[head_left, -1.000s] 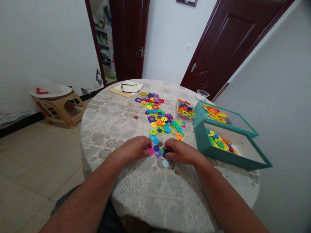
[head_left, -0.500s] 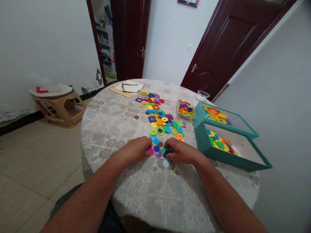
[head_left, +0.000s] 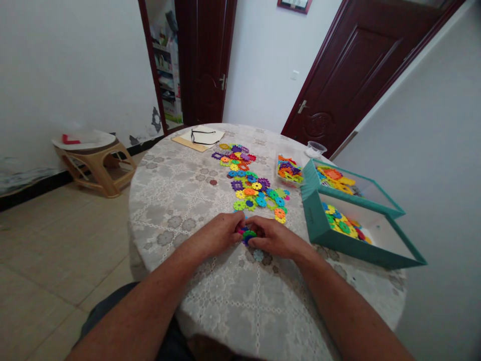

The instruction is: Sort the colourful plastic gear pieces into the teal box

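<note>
Near the front of the table, my left hand (head_left: 227,229) pinches a pink gear-shaped piece (head_left: 239,231), mostly covered by the fingers. Close beside it, my right hand (head_left: 274,236) has its fingers curled round a green gear piece (head_left: 249,233), with dark blue showing at its lower edge. The pieces of both hands meet or overlap; whether they are joined I cannot tell. A pale blue gear piece (head_left: 258,255) lies just below my right hand. Beyond my fingers a band of colourful gear pieces (head_left: 249,192) spreads away across the cloth.
Two teal boxes hold more pieces: a front box (head_left: 319,233) and a rear box (head_left: 379,188). A clear tray (head_left: 290,181) of pieces and a clear cup (head_left: 316,147) stand at right. Glasses (head_left: 205,136) lie on paper at the far left. A stool (head_left: 99,163) stands beyond.
My two hands have come together, bringing the pink piece against the green and dark blue ones. The small pieces between them are now mostly covered. The view has shifted slightly.
</note>
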Demonstrator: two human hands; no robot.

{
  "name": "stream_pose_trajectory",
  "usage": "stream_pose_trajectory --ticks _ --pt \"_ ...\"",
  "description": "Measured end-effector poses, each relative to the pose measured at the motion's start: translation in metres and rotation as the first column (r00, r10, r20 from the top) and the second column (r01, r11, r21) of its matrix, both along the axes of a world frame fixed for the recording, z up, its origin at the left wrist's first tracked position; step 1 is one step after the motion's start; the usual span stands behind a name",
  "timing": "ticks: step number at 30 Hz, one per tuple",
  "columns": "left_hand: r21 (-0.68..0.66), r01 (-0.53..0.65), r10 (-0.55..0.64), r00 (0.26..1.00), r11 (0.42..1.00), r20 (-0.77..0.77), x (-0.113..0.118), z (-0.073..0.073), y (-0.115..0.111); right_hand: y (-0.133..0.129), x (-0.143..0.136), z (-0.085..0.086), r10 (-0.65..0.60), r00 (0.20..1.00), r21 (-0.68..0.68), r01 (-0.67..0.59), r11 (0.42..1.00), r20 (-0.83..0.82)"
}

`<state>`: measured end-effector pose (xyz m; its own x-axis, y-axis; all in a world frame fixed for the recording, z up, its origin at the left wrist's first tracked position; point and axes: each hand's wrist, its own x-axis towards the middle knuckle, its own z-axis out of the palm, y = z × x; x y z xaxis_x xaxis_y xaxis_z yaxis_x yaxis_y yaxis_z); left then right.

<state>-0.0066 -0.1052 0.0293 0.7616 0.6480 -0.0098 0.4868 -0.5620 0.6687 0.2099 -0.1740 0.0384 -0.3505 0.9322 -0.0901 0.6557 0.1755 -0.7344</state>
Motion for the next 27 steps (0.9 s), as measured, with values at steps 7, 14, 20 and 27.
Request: stream_pose_trajectory --ticks 7,14,20,27 --pt "-0.088 -0.056 0.07 0.985 0.995 0.156 0.002 -0.001 0.0 -0.001 -0.005 0.012 -0.034 0.984 0.258 -0.012 0.966 0.173" --pt "0.089 0.026 -0.027 1.0 0.996 0.009 -0.001 0.008 -0.003 -0.018 0.062 0.065 -0.474 0.819 0.56 0.238 0.793 0.323" --pt "0.147 0.078 -0.053 0.985 0.986 -0.165 0.007 0.006 -0.011 -0.042 0.155 0.063 -0.783 0.321 0.647 0.442 0.622 0.533" --pt "0.147 0.092 -0.063 0.98 0.985 -0.191 0.012 0.005 -0.008 -0.035 0.137 0.062 -0.714 0.507 0.596 0.406 0.692 0.483"
